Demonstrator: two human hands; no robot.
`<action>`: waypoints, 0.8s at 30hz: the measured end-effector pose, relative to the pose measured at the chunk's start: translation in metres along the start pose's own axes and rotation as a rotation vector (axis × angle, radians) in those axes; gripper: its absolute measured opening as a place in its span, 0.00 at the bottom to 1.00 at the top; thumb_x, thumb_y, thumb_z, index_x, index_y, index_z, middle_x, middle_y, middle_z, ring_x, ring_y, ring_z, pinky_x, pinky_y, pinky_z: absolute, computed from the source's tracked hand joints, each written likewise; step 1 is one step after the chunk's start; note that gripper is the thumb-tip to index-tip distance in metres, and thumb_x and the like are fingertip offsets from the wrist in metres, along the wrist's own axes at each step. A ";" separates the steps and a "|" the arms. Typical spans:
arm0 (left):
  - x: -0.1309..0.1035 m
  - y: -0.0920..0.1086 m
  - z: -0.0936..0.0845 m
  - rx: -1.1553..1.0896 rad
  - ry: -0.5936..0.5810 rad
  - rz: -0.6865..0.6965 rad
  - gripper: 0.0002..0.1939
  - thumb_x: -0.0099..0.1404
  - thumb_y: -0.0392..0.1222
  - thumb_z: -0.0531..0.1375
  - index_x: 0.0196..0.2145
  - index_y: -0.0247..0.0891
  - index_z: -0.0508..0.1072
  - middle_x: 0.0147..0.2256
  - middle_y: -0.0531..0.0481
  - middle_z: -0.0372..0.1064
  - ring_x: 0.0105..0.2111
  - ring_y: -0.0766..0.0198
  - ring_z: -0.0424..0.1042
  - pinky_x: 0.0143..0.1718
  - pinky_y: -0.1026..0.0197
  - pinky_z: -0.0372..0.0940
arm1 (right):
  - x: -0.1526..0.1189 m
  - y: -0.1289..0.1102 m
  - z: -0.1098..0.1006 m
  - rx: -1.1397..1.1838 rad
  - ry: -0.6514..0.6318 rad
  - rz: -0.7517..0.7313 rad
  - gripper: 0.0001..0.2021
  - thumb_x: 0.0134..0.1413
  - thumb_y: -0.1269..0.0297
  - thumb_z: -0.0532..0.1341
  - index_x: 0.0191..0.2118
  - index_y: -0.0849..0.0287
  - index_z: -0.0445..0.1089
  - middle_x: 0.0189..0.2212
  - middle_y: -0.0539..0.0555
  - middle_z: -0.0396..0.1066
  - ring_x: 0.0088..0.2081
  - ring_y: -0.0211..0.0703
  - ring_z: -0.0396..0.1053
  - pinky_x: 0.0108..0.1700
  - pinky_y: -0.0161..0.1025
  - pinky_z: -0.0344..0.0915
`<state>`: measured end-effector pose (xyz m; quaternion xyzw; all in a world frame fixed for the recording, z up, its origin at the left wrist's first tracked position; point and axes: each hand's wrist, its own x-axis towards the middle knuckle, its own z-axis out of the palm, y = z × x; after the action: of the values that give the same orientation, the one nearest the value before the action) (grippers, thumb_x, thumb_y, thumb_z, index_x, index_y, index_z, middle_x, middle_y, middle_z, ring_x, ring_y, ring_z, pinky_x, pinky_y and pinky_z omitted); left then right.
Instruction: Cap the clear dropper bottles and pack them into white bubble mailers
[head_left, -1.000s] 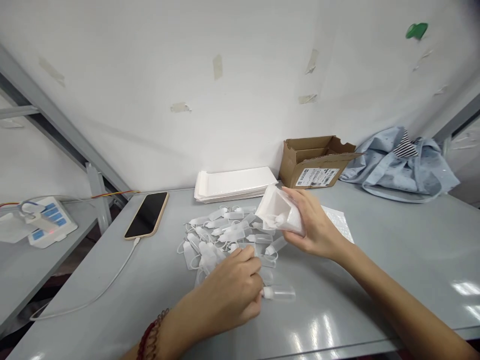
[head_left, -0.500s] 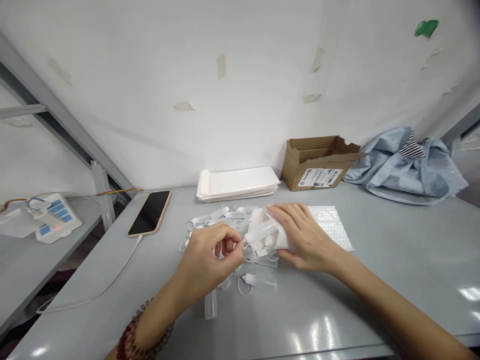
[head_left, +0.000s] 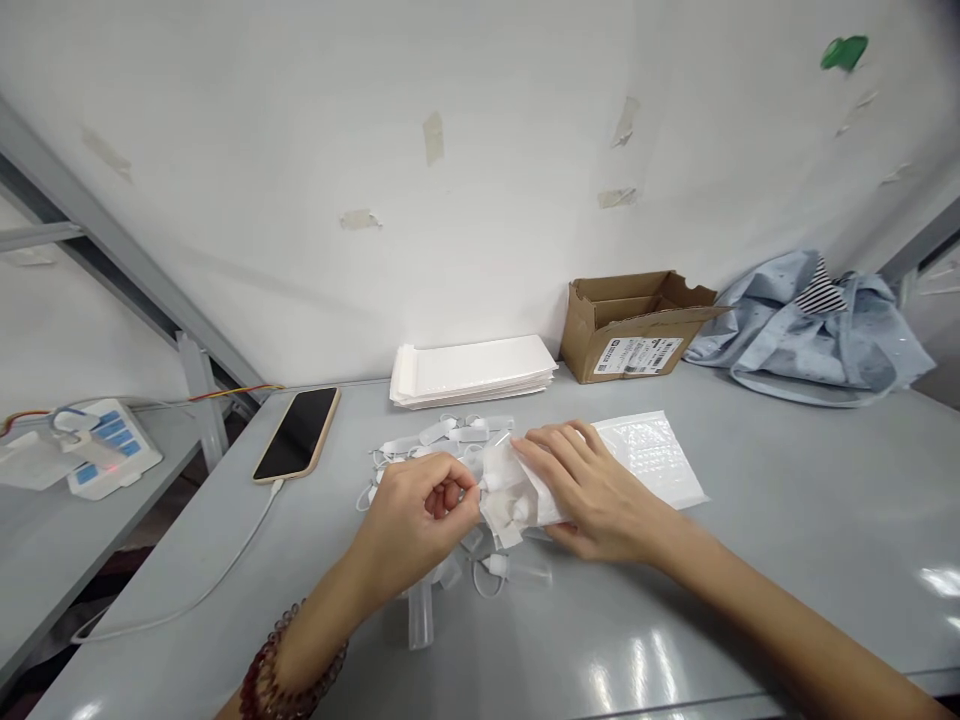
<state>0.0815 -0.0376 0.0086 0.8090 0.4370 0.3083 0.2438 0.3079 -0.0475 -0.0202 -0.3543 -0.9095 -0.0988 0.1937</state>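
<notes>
Much grey table (head_left: 615,620), wall (head_left: 510,260); right hand (head_left: 596,492) grips mailer (head_left: 652,455), left hand (head_left: 416,515) pinches likely bottle (head_left: 496,472).

1. Smartphone (head_left: 297,434): lies on the left of the grey table (head_left: 787,500), screen up and dark, beige-edged case.
2. White charging cable (head_left: 238,550): connected at the phone's near end; runs in a curve toward near left.
3. Power strip (head_left: 112,450): far left, on a separate grey surface; blue sockets, red light lit.
4. Cardboard box (head_left: 581,335): far right of centre, top open, printed label (head_left: 637,357) facing near.
5. Light-blue cloth article (head_left: 780,335): heaped at far right, striped patch visible; type undetermined.
6. White wall (head_left: 510,80): far side, bearing tape remnants (head_left: 433,138).
</notes>
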 end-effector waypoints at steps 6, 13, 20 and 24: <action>-0.001 0.001 0.001 -0.006 0.026 0.039 0.06 0.60 0.34 0.56 0.25 0.37 0.71 0.19 0.55 0.62 0.20 0.69 0.61 0.23 0.67 0.60 | 0.000 -0.003 0.001 0.047 -0.022 -0.008 0.33 0.46 0.68 0.57 0.59 0.71 0.50 0.49 0.68 0.62 0.49 0.59 0.58 0.48 0.55 0.57; -0.007 0.001 0.020 -0.066 0.162 0.480 0.12 0.63 0.28 0.57 0.41 0.39 0.74 0.38 0.47 0.76 0.35 0.63 0.72 0.37 0.61 0.67 | 0.000 -0.003 0.002 0.129 0.026 0.004 0.36 0.43 0.69 0.56 0.61 0.69 0.46 0.49 0.67 0.62 0.49 0.59 0.58 0.47 0.56 0.58; -0.010 0.010 0.015 -0.148 0.211 -0.095 0.11 0.61 0.42 0.60 0.42 0.38 0.71 0.35 0.47 0.73 0.24 0.66 0.69 0.22 0.64 0.66 | -0.003 0.000 0.004 0.165 0.101 0.079 0.38 0.45 0.67 0.57 0.63 0.64 0.41 0.50 0.67 0.60 0.50 0.59 0.59 0.47 0.57 0.59; -0.006 0.010 0.016 -0.504 -0.334 -0.440 0.11 0.62 0.44 0.58 0.25 0.37 0.70 0.20 0.54 0.69 0.16 0.70 0.65 0.14 0.70 0.58 | 0.000 -0.003 0.003 0.165 0.141 0.060 0.39 0.46 0.64 0.57 0.63 0.65 0.41 0.52 0.69 0.59 0.53 0.62 0.58 0.49 0.61 0.57</action>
<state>0.0956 -0.0500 0.0027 0.6494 0.4651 0.2102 0.5637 0.3049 -0.0492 -0.0235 -0.3563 -0.8877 -0.0427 0.2885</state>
